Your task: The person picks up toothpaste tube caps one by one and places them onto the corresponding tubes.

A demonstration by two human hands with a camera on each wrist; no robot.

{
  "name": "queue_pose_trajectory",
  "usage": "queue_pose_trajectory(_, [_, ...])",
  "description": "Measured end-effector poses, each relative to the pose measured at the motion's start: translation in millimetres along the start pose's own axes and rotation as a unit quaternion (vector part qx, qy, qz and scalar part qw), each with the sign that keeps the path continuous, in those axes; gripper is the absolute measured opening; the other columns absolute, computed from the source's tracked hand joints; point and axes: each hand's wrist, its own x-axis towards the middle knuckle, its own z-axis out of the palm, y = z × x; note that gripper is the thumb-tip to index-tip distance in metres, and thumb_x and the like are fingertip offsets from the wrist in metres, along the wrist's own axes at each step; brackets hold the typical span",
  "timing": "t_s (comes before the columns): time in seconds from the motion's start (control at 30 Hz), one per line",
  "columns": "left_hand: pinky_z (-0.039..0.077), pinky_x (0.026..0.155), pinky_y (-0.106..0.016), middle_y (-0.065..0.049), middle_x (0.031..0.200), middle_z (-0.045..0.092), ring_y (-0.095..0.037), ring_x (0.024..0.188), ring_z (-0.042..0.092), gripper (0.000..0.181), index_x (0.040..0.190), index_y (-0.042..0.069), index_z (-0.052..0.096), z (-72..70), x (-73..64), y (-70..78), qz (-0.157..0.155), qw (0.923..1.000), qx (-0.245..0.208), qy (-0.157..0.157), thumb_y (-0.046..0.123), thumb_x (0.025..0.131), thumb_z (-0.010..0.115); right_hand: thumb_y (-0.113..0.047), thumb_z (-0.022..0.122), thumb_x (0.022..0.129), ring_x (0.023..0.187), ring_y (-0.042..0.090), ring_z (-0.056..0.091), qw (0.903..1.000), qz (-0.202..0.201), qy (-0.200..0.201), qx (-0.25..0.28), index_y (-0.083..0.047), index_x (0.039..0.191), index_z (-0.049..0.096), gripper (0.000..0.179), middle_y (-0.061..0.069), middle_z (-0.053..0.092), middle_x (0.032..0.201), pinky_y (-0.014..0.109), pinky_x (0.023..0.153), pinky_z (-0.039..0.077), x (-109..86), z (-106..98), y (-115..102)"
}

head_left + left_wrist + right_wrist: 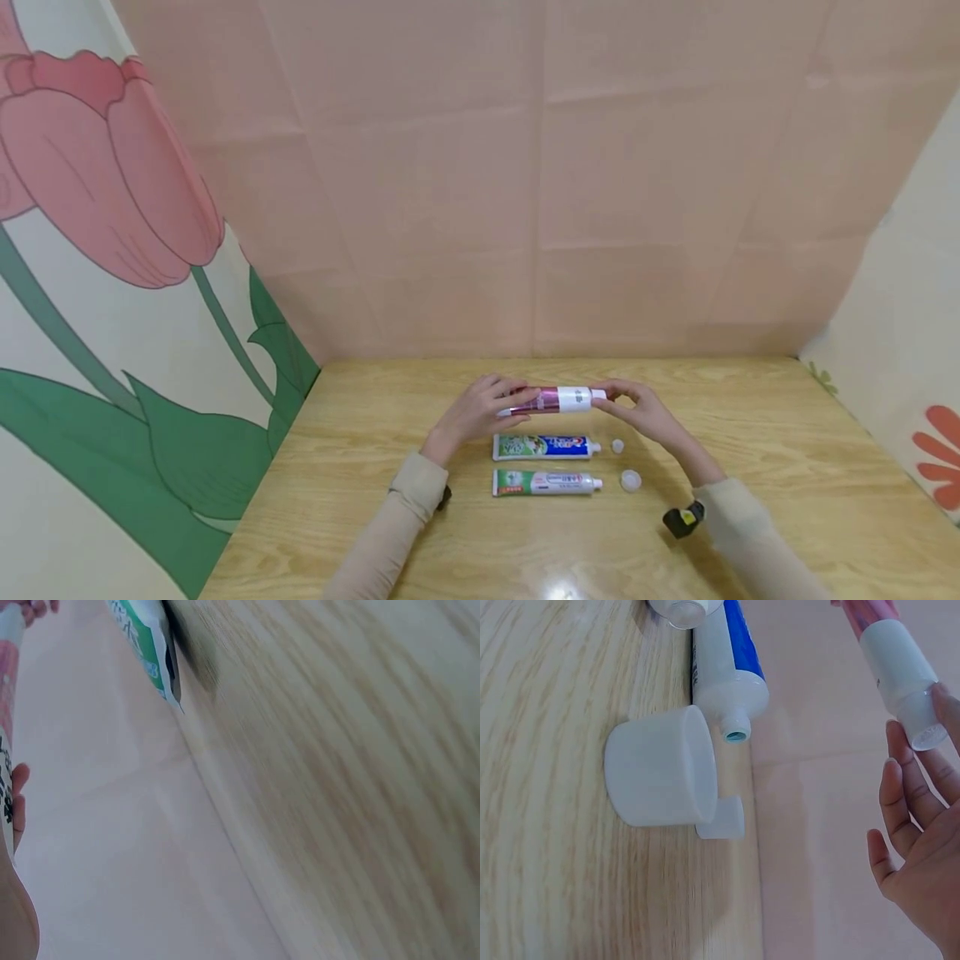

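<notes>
A pink-and-white toothpaste tube [551, 400] is held level above the table between both hands. My left hand [480, 408] grips its flat pink end, with fingers over the top and thumb below. At the other end, my right hand [641, 410] pinches the white cap [598, 395] between thumb and fingers. The right wrist view shows that cap [921, 724] on the tube, the other fingers loosely bent beneath. Below lie a blue-and-green toothpaste tube [542, 447] and a green-and-white toothpaste tube [547, 482], both uncapped with nozzles to the right.
A small white cap [617, 446] lies beside the blue-and-green tube's nozzle. A larger white cap [631, 480] lies by the nearer tube. The wooden table [360, 500] meets a pink cloth backdrop [525, 208] behind, with flower-printed walls at both sides.
</notes>
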Motion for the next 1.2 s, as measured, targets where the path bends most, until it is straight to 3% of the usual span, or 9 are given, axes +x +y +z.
queue_pose_trajectory(0.23, [0.046,0.087,-0.022,0.000,0.121,0.060,-0.011,0.101,0.052,0.051,0.132,0.027,0.052,1.8,0.0,2.3,-0.007,0.9999,0.008,-0.003,0.043,0.085,0.063,-0.024,0.063,0.089,0.089,0.010,0.052,0.9998,0.015,0.016,0.002,-0.012,0.113,0.064,0.027,0.001,0.063,0.094,0.033,0.077,0.040,-3.6,-1,-15])
queue_pose_trajectory(0.47, [0.046,0.090,-0.025,-0.001,0.121,0.060,-0.013,0.103,0.053,0.056,0.132,0.026,0.052,4.0,-0.4,5.4,-0.021,0.9998,0.001,0.005,0.037,0.080,0.071,-0.018,0.062,0.090,0.088,0.011,0.055,0.9997,0.001,0.025,-0.001,-0.007,0.113,0.063,0.026,0.004,0.065,0.092,0.029,0.078,0.042,-8.7,-2,-41])
queue_pose_trajectory(0.6, [0.045,0.090,-0.024,-0.001,0.121,0.059,-0.012,0.102,0.052,0.050,0.132,0.026,0.052,2.2,0.5,6.3,-0.024,0.9997,0.003,0.006,0.042,0.085,0.063,-0.018,0.061,0.091,0.087,0.012,0.054,0.9996,-0.002,0.028,0.004,-0.007,0.114,0.063,0.026,0.005,0.064,0.093,0.028,0.075,0.044,-8.9,-1,-41])
queue_pose_trajectory(0.83, [0.044,0.091,-0.022,0.001,0.121,0.058,-0.012,0.103,0.051,0.049,0.131,0.026,0.053,2.2,2.7,6.0,-0.037,0.9993,0.002,0.004,0.044,0.087,0.060,-0.022,0.059,0.091,0.087,0.010,0.053,0.9986,-0.013,0.049,0.014,-0.017,0.113,0.064,0.022,-0.002,0.062,0.092,0.028,0.074,0.042,-2.7,4,-13])
queue_pose_trajectory(1.07, [0.045,0.090,-0.024,0.000,0.119,0.059,-0.013,0.103,0.052,0.055,0.129,0.025,0.056,4.9,4.9,5.1,-0.040,0.9990,-0.004,0.020,0.036,0.078,0.073,-0.017,0.059,0.092,0.085,0.010,0.053,0.9989,-0.009,0.045,0.011,-0.007,0.111,0.064,0.022,0.005,0.063,0.089,0.028,0.073,0.043,-2.2,-3,-39])
queue_pose_trajectory(1.2, [0.045,0.091,-0.025,-0.001,0.119,0.060,-0.014,0.103,0.052,0.050,0.128,0.024,0.056,5.1,4.4,4.8,-0.042,0.9988,-0.007,0.025,0.039,0.082,0.069,-0.017,0.059,0.092,0.083,0.010,0.053,0.9987,-0.002,0.050,0.010,-0.007,0.109,0.065,0.021,0.005,0.064,0.087,0.029,0.073,0.044,0.9,-2,-38])
